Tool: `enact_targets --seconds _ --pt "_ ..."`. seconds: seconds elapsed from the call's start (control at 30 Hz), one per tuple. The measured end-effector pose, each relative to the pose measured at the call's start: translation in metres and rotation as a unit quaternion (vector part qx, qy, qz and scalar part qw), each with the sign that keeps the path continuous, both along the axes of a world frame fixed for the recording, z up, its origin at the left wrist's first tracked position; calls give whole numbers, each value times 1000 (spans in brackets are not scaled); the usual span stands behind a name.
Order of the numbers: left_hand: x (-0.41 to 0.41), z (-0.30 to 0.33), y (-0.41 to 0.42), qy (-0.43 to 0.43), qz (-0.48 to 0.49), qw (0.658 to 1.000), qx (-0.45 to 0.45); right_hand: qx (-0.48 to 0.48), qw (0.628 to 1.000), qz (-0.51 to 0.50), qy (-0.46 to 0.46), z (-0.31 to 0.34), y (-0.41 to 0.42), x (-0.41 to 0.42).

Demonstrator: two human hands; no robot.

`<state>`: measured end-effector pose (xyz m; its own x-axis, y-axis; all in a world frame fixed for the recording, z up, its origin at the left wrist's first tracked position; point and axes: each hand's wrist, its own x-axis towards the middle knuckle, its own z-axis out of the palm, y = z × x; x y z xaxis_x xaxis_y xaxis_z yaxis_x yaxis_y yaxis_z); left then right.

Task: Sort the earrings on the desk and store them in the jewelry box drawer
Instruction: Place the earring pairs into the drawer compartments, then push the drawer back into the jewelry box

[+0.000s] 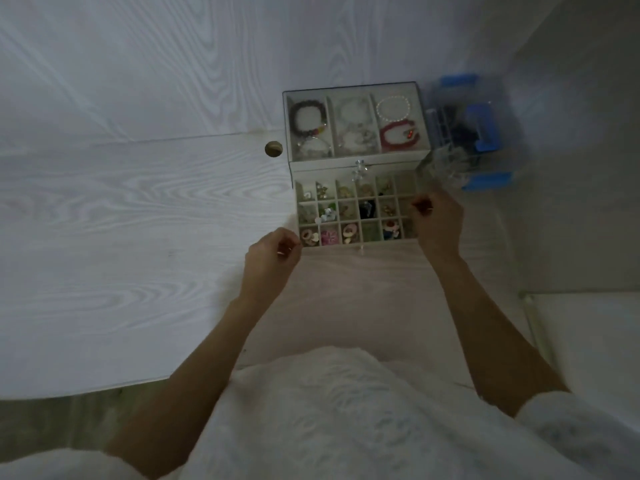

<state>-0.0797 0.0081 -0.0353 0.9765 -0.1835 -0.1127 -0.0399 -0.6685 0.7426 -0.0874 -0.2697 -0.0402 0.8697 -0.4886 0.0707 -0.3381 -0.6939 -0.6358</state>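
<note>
The pulled-out cream drawer with a grid of small square compartments (356,211) lies between the two hands, its front edge nearest the person. Most of its cells hold small earrings (329,236) in pink, gold, dark and pale tones; their exact shapes are too dim to tell. The left hand (273,252) is at the drawer's near left corner, fingers curled with the tips at or just beside the corner; whether it actually grips the drawer I cannot tell. The right hand (437,220) is at the drawer's right side, fingers curled in toward its edge; here too the frame does not settle whether it pinches the wall or some small piece.

Just beyond both hands stands the clear-lidded cream jewellery box (356,124) the drawer belongs to, its top tray split into three sections with beaded bracelets: a dark one (308,121), pale ones in the middle, a white bead ring and a red one (398,135). A clear knob (360,166) sits on the box front above the drawer.

Past the right hand is a blurred blue and clear plastic organiser (478,133). Beyond the left hand a small round brown disc (273,148) lies on the white wood-grain tabletop (121,220). Close to the person, a white fluffy garment (329,410) fills the lower view.
</note>
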Motion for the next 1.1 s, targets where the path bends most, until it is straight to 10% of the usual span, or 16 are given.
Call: enact_targets --seconds 0.43,0.77,1.1 --pt "63 6 -167 -167 -257 949 72 -54 995 63 60 -32 -19 -22" --pt "89 -24 -204 -167 -246 934 198 42 994 55 81 -30 -15 -38" --pt "55 2 -149 -295 -334 893 70 41 992 66 102 -23 -9 -48"
